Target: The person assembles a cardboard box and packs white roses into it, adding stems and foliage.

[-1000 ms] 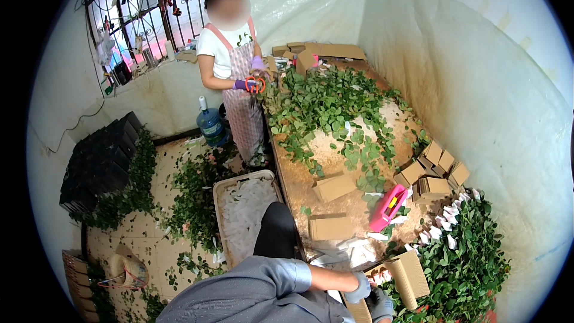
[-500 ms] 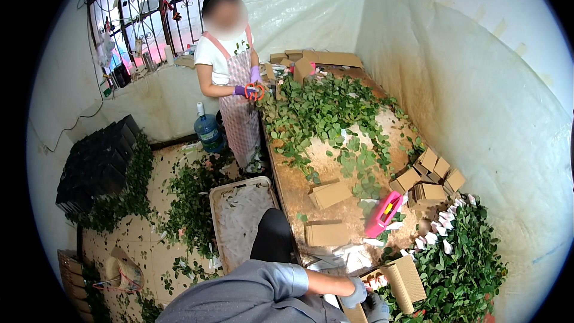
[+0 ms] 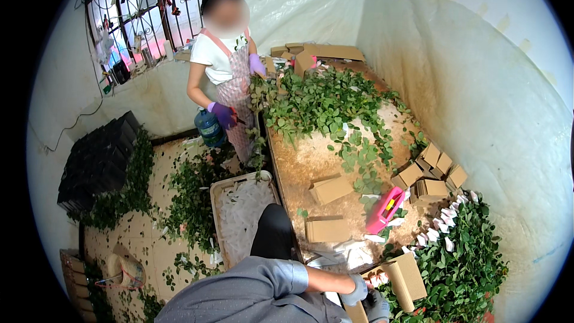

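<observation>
At the table's near right edge my left hand [image 3: 357,289], in a grey glove, reaches to a cluster of pale pink roses [image 3: 375,279]. Its fingertips are mostly hidden. My right hand [image 3: 376,307], gloved too, is close beside it below the flowers; its fingers look curled, and anything in them is out of sight. Corrugated cardboard [image 3: 409,278] stands folded around the right side of these blooms. A flat cardboard strip [image 3: 356,313] lies under my hands. To the right spreads a large heap of leafy rose stems [image 3: 463,257] with a row of pale wrapped heads [image 3: 441,225].
A pink tape dispenser [image 3: 384,210], cardboard stacks [image 3: 327,229] and leafy stems [image 3: 323,104] lie on the table. A crate of white sleeves [image 3: 245,206] stands by my leg. Across the table's left side a co-worker [image 3: 230,78] stands in purple gloves. Black bins [image 3: 98,161] sit on the leaf-strewn floor.
The co-worker's hands have parted: one has dropped toward the crate with a red-and-dark hand tool, the other stays by leafy stems. My hands have barely shifted at the roses.
</observation>
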The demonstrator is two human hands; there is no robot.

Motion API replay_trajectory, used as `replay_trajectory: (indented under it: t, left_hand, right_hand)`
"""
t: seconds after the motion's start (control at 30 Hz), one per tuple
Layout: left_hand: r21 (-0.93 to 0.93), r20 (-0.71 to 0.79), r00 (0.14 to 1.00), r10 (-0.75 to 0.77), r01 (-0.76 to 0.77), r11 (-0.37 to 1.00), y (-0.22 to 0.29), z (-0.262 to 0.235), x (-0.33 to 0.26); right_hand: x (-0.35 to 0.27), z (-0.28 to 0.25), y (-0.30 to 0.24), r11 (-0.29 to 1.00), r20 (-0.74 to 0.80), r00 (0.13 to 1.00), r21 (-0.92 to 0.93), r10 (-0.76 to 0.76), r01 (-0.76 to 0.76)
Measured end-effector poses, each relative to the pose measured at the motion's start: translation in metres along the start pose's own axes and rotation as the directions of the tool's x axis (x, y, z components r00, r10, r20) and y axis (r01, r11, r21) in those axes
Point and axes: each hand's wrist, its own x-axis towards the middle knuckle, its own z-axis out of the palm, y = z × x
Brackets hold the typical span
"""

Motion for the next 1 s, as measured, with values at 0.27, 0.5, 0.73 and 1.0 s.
replay_trajectory:
  t: [0.27, 0.5, 0.73, 1.0]
  left_hand:
    - [0.027, 0.015, 0.999, -0.032, 0.032, 0.999, 0.006, -0.003, -0.006]
    - [0.036, -0.007, 1.000, -0.020, 0.020, 0.999, 0.009, -0.016, -0.014]
    - [-0.007, -0.008, 1.000, -0.024, 0.024, 1.000, 0.004, -0.009, -0.007]
    - [0.001, 0.031, 0.999, -0.026, 0.026, 1.000, 0.008, -0.006, -0.008]
  right_hand:
    - [-0.002, 0.002, -0.003, 0.999, -0.020, 0.999, 0.015, -0.036, 0.036]
    - [-0.001, -0.008, -0.016, 0.999, -0.048, 0.999, 0.040, 0.008, -0.006]
    - [0.003, -0.006, -0.013, 0.997, -0.016, 0.999, 0.061, 0.037, -0.036]
    - [-0.002, 0.007, 0.005, 0.993, 0.034, 0.998, 0.099, 0.059, -0.062]
